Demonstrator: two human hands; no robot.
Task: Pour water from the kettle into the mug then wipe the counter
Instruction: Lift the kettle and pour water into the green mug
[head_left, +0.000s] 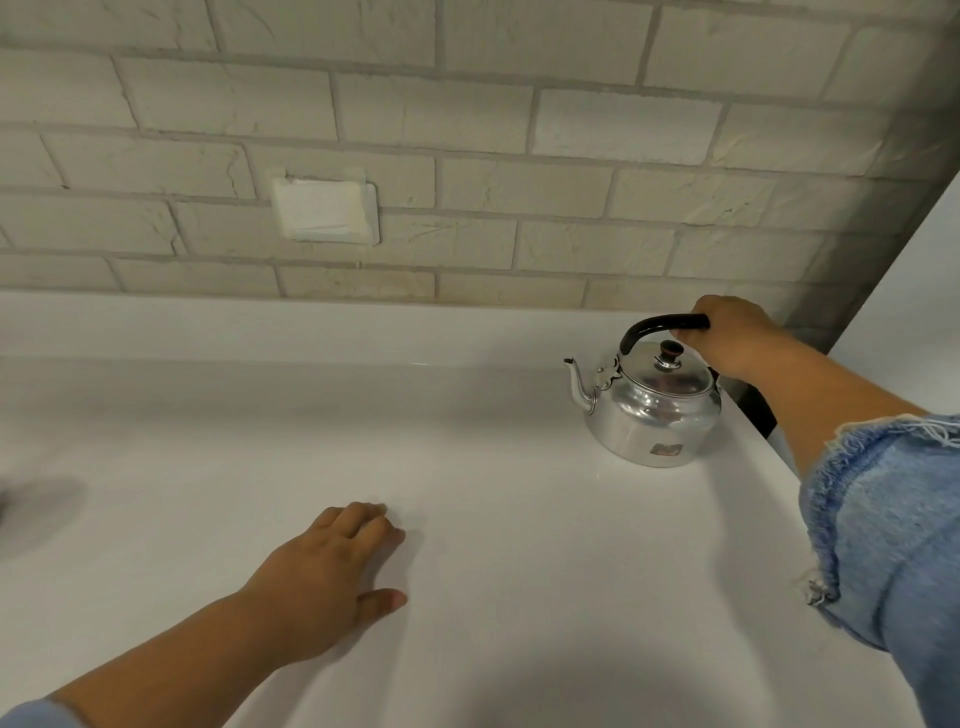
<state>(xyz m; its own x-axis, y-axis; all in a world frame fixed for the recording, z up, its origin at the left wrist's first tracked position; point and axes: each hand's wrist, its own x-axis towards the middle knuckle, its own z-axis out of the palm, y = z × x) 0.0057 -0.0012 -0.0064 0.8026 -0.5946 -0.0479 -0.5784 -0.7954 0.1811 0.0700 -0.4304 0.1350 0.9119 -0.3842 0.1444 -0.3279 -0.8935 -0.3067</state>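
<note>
Setting: home kitchen, as far as I can read it from my remote feed. Evidence logged:
1. White glossy bench (467, 519), running wall to wall, smooth and wipeable.
2. Backsplash wall (467, 130) of pale painted brick with grey mortar lines.
3. 1 white blanked-off wall plate (326, 210) set in the brick, just above the bench.
4. 1 polished metal stovetop kettle (652, 410) with black handle and knobbed lid, standing upright on the bench near the right corner.
5. White panel (914, 312) closing the right side.

Kettle handle (655, 328) rear end hidden inside right hand (727, 332). Dark blurred shape (31, 506) at left edge, unidentifiable. Dark object (759, 410) behind right forearm, mostly hidden.
</note>
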